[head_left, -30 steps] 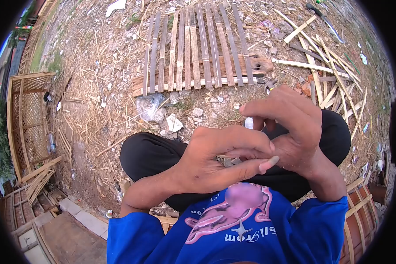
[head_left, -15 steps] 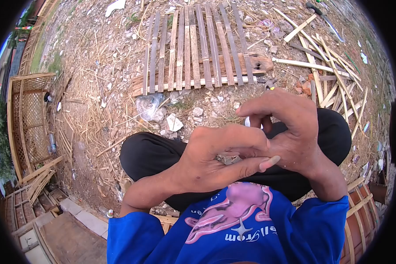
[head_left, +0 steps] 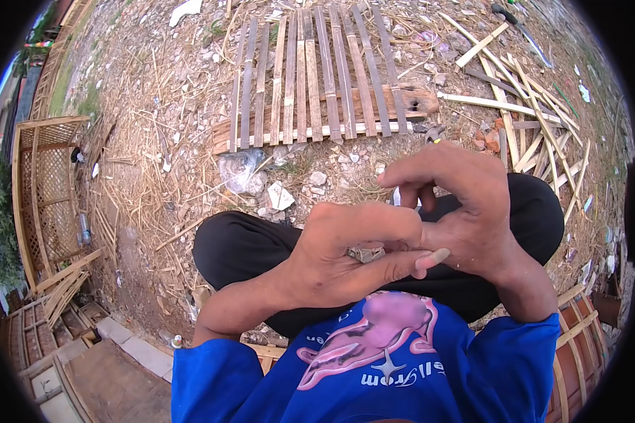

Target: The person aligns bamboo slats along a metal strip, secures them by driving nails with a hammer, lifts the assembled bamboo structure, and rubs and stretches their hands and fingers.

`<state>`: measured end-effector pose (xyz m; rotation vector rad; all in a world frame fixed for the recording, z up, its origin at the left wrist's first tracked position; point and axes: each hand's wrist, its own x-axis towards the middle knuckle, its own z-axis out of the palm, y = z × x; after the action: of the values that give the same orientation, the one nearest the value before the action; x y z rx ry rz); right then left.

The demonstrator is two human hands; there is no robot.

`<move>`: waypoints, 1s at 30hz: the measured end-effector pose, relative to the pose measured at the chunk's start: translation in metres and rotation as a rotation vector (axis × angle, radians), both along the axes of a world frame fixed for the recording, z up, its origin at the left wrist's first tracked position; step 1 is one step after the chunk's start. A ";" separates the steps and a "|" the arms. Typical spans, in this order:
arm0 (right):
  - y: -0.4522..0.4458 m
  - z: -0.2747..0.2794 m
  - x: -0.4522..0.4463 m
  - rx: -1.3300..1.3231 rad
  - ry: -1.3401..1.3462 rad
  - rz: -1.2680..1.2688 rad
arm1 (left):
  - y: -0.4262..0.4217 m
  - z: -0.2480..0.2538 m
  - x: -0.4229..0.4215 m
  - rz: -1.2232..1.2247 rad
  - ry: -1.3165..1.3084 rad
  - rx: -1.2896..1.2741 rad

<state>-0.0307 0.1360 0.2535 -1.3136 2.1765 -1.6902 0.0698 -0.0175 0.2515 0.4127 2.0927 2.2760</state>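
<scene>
My left hand [head_left: 356, 247] reaches across from the left with its fingers curled. Its thumb, which has a long nail, presses against the base of my right palm, and the bent forefinger touches there too. My right hand [head_left: 462, 194] is turned palm inward, its fingers loosely bent and apart. A small white thing [head_left: 397, 196] shows beside the right fingers; whether they touch it I cannot make out. Both hands are above my crossed legs in black trousers [head_left: 240, 243].
Ahead, several bamboo slats [head_left: 289, 92] lie side by side over a weathered wooden beam [head_left: 427, 106]. Loose strips [head_left: 536, 106] are piled to the right, near a knife [head_left: 525, 35]. A clear plastic bag [head_left: 240, 173] lies on stony ground. Lattice panel [head_left: 49, 190] at left.
My left forefinger has shifted slightly left against my right palm. Otherwise both hands stay nearly where they were.
</scene>
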 end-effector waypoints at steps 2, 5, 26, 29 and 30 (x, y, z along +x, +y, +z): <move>0.000 0.001 0.000 -0.002 -0.002 0.006 | -0.004 0.000 -0.002 -0.035 0.022 -0.087; 0.001 0.001 -0.001 0.001 -0.011 0.035 | 0.004 0.004 -0.003 0.035 -0.051 -0.015; 0.008 0.002 -0.009 0.049 -0.081 0.142 | -0.004 0.008 -0.011 -0.011 0.188 -0.209; 0.006 -0.001 -0.009 0.019 -0.038 0.125 | -0.003 0.003 -0.011 0.015 0.256 -0.156; 0.004 0.000 -0.010 0.016 0.003 0.093 | -0.002 0.001 -0.011 0.026 0.266 -0.138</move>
<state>-0.0406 0.1405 0.2536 -1.3914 2.0906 -1.6349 0.0587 -0.0197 0.2529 0.7207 2.3708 2.1762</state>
